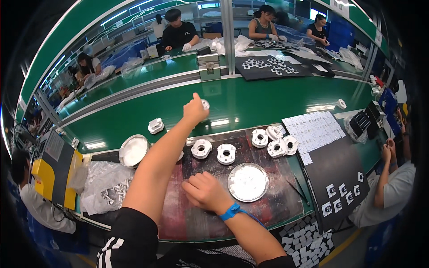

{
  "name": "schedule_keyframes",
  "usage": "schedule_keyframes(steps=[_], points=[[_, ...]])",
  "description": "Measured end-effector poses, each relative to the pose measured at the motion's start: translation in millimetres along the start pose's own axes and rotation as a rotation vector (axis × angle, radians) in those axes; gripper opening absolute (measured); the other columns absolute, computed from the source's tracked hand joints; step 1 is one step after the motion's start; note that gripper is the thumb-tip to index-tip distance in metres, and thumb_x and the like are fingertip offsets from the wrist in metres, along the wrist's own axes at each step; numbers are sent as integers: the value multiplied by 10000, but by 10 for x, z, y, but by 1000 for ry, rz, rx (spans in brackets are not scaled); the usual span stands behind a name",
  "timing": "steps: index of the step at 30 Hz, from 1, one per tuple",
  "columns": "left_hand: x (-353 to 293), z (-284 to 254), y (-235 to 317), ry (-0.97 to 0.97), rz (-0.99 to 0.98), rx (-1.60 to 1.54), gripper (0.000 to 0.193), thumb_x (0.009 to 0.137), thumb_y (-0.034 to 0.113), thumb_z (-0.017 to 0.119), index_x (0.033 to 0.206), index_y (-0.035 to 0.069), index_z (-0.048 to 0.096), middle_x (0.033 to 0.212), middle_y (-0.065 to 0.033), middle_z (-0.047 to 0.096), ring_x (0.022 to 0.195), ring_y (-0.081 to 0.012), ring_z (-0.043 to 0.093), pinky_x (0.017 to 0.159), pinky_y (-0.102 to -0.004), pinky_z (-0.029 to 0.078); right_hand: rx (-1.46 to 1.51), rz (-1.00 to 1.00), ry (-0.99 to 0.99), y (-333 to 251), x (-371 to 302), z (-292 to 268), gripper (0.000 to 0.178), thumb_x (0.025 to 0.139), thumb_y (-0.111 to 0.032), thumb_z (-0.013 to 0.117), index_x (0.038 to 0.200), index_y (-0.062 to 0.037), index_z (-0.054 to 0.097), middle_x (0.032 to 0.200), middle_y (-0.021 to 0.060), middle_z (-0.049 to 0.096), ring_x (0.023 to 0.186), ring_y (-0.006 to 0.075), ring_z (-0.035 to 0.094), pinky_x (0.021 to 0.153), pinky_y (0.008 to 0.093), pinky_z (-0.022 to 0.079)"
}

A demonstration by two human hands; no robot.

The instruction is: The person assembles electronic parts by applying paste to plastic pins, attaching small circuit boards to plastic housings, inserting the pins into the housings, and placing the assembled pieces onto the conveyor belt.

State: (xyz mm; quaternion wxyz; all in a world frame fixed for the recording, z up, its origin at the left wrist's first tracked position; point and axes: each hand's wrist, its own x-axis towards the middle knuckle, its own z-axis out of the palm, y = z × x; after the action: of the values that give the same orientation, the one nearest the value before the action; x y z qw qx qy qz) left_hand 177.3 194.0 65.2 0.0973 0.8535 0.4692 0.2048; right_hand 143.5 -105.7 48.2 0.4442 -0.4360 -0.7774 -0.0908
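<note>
A black sleeve (136, 230) with white stripes is closest, and out of it the left arm stretches far over the bench. At its end the left hand (195, 110) has its fingers curled in beside a white housing (205, 104) on the green surface (268, 100); the hand covers part of it, so from here I can't tell whether it's gripped or merely touched.

The right hand (203, 190), a blue strap (230, 211) round its wrist, is over the stained mat (190, 223), fingers loosely bent. I see nothing in it, though its palm is hidden from me.

Just beyond that hand, two more housings, one left (201, 148) and one right (226, 154), sit apart from each other. To their right is a close cluster (277, 148) of four. Another housing (156, 126) lies on the green to the left of the reaching arm, and one more (341, 103) well off to the right.

A round tin (134, 151) with white stuff inside stands left of the arm; a shallow dish (248, 182), also white inside, lies near the right hand. Tweezers (297, 187) rest at the mat's right edge, next to a black board (328, 167) bearing small square pieces (331, 190). Across the bench, co-workers sit at their own tables.
</note>
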Motion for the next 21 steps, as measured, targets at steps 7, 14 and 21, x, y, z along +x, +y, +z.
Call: schedule_keyframes(steps=[7,14,21], points=[[-1100,-803,352,-352,-163,-1495,503,854,355,699,1126,-21,507,1006,-143,649,894,-225,678,796,-354,570,36,-102,105,-94,-23,-33,223,697,-69,693,916,-66,649,783,29,566,672,199,549,584,324,409],[-2452,-965,-59,-242,-474,-1900,243,906,255,660,1059,84,581,944,-34,653,841,-157,638,758,-333,534,4,-192,288,-145,-4,-114,228,646,-10,656,865,-71,667,724,35,594,593,205,564,526,326,427],[-2626,-450,-415,-408,-225,-2075,378,972,235,565,1255,-6,498,1276,-211,581,1126,-360,604,939,-488,523,-44,-132,353,-77,5,-132,250,613,18,635,851,-52,662,696,55,564,570,231,537,506,351,412]])
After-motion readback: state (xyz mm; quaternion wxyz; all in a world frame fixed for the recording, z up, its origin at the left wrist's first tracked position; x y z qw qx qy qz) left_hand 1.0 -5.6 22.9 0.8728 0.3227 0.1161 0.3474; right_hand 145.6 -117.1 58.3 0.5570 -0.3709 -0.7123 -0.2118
